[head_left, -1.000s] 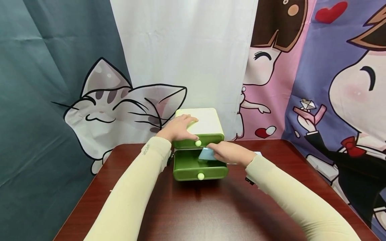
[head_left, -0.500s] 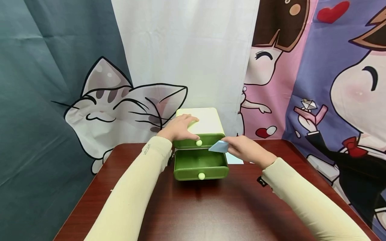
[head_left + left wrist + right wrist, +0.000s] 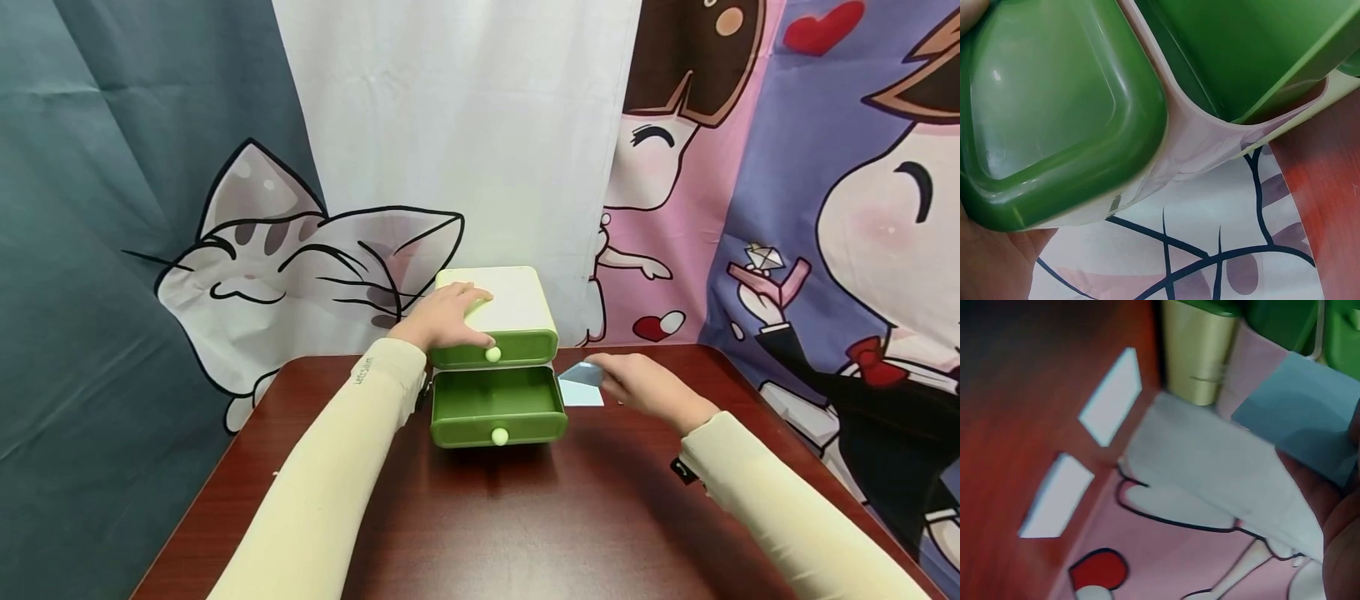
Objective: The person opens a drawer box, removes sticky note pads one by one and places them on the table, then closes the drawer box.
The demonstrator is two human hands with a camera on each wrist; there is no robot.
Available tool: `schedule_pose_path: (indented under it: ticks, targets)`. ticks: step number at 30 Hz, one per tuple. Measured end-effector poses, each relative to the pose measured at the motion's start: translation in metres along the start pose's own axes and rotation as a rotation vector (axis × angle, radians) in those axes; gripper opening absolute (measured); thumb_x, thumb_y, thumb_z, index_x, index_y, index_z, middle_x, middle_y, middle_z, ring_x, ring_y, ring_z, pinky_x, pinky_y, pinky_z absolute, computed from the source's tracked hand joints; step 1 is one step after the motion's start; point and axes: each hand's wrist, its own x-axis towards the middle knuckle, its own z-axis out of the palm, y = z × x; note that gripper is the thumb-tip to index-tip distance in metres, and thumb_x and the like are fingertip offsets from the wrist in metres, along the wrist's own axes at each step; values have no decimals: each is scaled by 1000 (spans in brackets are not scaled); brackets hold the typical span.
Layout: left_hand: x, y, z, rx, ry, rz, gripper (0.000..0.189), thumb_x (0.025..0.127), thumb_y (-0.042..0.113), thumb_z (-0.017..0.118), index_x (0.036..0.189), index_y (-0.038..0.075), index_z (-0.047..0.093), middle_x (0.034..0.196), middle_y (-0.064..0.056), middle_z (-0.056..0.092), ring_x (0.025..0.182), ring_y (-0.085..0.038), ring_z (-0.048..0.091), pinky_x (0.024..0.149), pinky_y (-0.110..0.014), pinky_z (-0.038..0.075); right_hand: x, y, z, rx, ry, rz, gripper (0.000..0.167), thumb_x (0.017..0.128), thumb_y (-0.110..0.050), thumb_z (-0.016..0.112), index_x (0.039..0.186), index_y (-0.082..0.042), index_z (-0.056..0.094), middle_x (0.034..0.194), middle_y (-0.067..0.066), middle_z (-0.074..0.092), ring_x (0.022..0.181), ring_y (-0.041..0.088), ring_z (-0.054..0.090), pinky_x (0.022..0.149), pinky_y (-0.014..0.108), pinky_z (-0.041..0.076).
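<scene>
A softly creased, printed fabric backdrop [image 3: 465, 150] filled the upper part of the head view, with a cat's face at left and cartoon figures at right. Below it lay a glossy, red-brown table [image 3: 487, 533], crossed by smooth cream sleeves [image 3: 330, 467] entering at lower left and lower right. A box-shaped cabinet [image 3: 517, 300] with rounded corners and a pale, smooth top stood at the centre of the frame; its lower drawer [image 3: 457, 433], a shallow, shiny green tray, projected forward, whereas the green front of the upper drawer [image 3: 521, 348] sat against the casing. The left hand [image 3: 442, 318], left of centre, grasped the cabinet's upper left corner, fingers on the top and thumb across the front. The right hand [image 3: 648, 387], right of centre, pinched one end of a thin, flat blue card [image 3: 1304, 412], tilted just right of the cabinet and outside the drawers. At left in the right wrist view, two pale rectangular cards [image 3: 1113, 397] lay apart on the table. Smallest were the round, pale green knobs [image 3: 499, 436], one on each drawer front.
</scene>
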Motion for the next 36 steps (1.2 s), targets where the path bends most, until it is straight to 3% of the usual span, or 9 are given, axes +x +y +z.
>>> schedule_pose_path:
  ticks: [6,13,19,22,28,33,36]
  targets:
    - [0,-1,3,-13,-2,1,90,74,68,69,152,32,44,161,-11,34,147,-31,32,117,-51,29,-18,6,29,-112,-111,13,33,87,3,67,117,-10,63,83,-5,64,72,11,61,71,35,56]
    - [0,-1,2,-6,-3,3,89,75,67,69,152,32,44,161,-11,33,147,-31,33,117,-51,30,-32,4,50,-210,-173,-84,30,87,2,68,116,-5,62,90,3,70,78,20,70,73,38,58]
    - [-1,-1,2,-10,-4,-2,89,75,67,70,153,32,44,161,-11,33,147,-31,32,117,-51,30,-43,-1,59,-171,-190,-98,34,81,4,67,112,-10,59,64,-5,52,56,14,57,55,32,51]
    - [-1,-2,2,-8,-4,-1,89,75,67,69,153,32,43,161,-11,33,147,-31,32,117,-51,30,-49,-4,63,-151,-187,-106,34,80,4,65,109,-11,59,63,-8,48,53,9,49,52,30,48]
    - [0,-2,2,3,2,4,89,76,67,69,153,32,43,160,-11,34,147,-30,33,117,-51,30,-60,-8,68,-119,-180,-211,38,78,3,66,113,-7,62,78,-6,62,58,5,49,54,26,49]
    - [0,-2,2,9,5,5,89,75,67,69,153,32,43,161,-10,34,147,-30,33,117,-51,30,-65,-9,71,-110,-247,-270,34,77,-1,77,110,-5,71,98,4,74,81,13,70,70,30,58]
    - [0,-2,1,9,5,7,89,76,68,69,153,32,43,161,-10,34,147,-30,33,117,-51,29,-66,-10,73,-115,-260,-274,31,77,-4,82,108,-6,75,109,13,75,93,20,74,76,34,60]
